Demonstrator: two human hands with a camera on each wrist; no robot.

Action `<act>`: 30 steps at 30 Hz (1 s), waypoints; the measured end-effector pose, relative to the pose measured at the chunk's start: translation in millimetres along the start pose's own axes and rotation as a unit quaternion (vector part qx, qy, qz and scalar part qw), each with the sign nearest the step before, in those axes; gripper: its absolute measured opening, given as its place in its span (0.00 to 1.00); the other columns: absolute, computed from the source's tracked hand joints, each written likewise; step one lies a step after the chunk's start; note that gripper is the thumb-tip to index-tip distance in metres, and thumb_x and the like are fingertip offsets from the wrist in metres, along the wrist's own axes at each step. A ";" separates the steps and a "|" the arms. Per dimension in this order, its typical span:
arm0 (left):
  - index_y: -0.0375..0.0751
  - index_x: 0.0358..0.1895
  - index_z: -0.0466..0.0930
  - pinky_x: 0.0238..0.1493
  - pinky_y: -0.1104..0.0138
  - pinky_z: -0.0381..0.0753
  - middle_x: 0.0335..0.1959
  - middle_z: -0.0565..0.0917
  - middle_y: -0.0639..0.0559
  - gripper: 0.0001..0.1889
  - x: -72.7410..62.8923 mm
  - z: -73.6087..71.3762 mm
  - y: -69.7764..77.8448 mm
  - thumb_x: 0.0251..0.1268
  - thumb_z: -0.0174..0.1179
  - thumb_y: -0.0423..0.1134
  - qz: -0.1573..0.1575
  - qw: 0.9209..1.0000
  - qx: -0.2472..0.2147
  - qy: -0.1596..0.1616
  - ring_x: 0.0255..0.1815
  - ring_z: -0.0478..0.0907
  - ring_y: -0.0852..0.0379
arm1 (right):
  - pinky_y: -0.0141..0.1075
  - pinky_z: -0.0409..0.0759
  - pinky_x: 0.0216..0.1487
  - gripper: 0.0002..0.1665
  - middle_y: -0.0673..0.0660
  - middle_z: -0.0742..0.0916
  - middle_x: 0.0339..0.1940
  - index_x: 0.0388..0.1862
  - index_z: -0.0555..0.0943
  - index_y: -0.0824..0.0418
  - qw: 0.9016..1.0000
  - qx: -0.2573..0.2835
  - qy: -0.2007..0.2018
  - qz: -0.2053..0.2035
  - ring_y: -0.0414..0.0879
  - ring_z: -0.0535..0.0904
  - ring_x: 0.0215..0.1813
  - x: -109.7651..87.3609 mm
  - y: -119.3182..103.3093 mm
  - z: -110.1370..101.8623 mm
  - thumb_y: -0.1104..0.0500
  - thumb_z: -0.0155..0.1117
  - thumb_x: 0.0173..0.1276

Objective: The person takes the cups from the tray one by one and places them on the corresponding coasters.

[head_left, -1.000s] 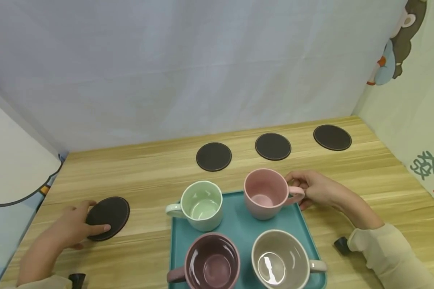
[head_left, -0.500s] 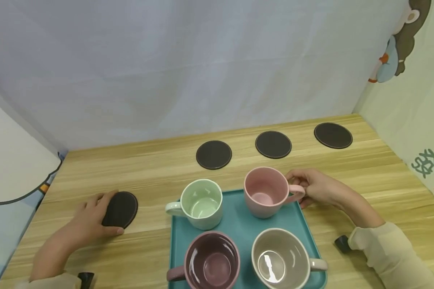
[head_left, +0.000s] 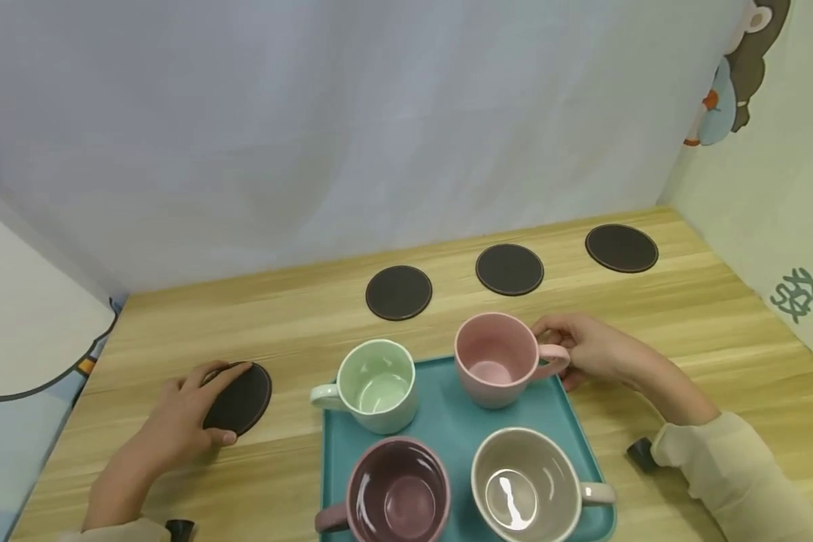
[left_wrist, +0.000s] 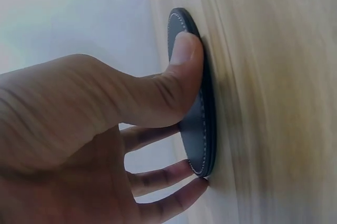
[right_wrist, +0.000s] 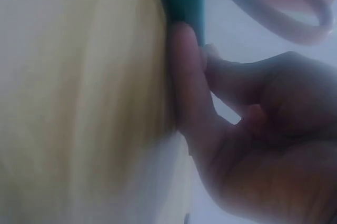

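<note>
My left hand (head_left: 179, 425) spans a round black coaster (head_left: 247, 399) left of the tray, fingers along its left side and far edge, thumb at the near edge. Seen from the left wrist, the coaster edge (left_wrist: 209, 124) shows layers like a small stack, low over the wood, and the thumb lies across it. My right hand (head_left: 592, 354) pinches the right edge of a teal tray (head_left: 447, 399), right beside the pink mug's handle (head_left: 554, 360). On the tray stand a pink mug (head_left: 493, 376), a light green mug (head_left: 377, 391), a mauve mug (head_left: 400, 489) and a beige mug (head_left: 525, 489).
Along the back of the wooden table (head_left: 291, 316) lie three flat black coasters: one behind the green mug (head_left: 398, 293), a middle coaster (head_left: 510, 269) and a right coaster (head_left: 621, 248). A pale cloth (head_left: 379, 135) hangs behind the table.
The left hand has slid rightward with the coaster, toward the tray, and its fingers now reach farther over the coaster's far edge. The right hand, tray and mugs have stayed in place.
</note>
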State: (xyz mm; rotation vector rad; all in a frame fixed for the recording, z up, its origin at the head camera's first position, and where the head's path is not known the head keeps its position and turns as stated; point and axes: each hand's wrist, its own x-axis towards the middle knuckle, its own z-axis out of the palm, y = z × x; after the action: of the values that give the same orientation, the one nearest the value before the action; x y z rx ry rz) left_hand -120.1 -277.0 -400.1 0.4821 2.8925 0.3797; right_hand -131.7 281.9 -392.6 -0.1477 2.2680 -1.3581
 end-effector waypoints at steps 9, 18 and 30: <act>0.45 0.77 0.65 0.52 0.27 0.74 0.77 0.62 0.27 0.47 9.0 3.0 4.5 0.52 0.80 0.34 -0.003 1.000 -0.011 0.013 0.61 0.65 0.15 | 0.41 0.90 0.34 0.23 0.61 0.86 0.46 0.63 0.79 0.65 1.000 -0.005 0.010 0.002 0.47 0.82 0.40 -2.8 -4.3 5.0 0.71 0.64 0.69; 0.44 0.75 0.64 0.58 0.26 0.71 0.80 0.58 0.27 0.39 32.1 -5.2 10.2 0.62 0.73 0.32 -0.017 0.999 -0.024 0.012 0.68 0.60 0.15 | 0.44 0.92 0.36 0.21 0.62 0.85 0.48 0.62 0.80 0.64 0.999 -0.023 0.018 -0.026 0.48 0.83 0.43 -3.2 -7.1 5.1 0.68 0.66 0.71; 0.38 0.76 0.68 0.65 0.25 0.68 0.78 0.61 0.24 0.35 67.5 -7.6 17.6 0.67 0.70 0.35 -0.011 0.999 -0.009 0.030 0.68 0.61 0.12 | 0.43 0.91 0.36 0.21 0.63 0.85 0.48 0.63 0.80 0.64 0.999 -0.019 0.013 -0.026 0.48 0.82 0.43 0.0 -5.5 3.4 0.68 0.67 0.71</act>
State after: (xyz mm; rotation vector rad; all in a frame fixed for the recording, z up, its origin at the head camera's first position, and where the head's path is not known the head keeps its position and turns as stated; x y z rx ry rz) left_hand -179.4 -239.7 -397.3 0.4434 2.9472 0.4252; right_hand -130.9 276.4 -389.2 -0.2039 2.3272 -1.3518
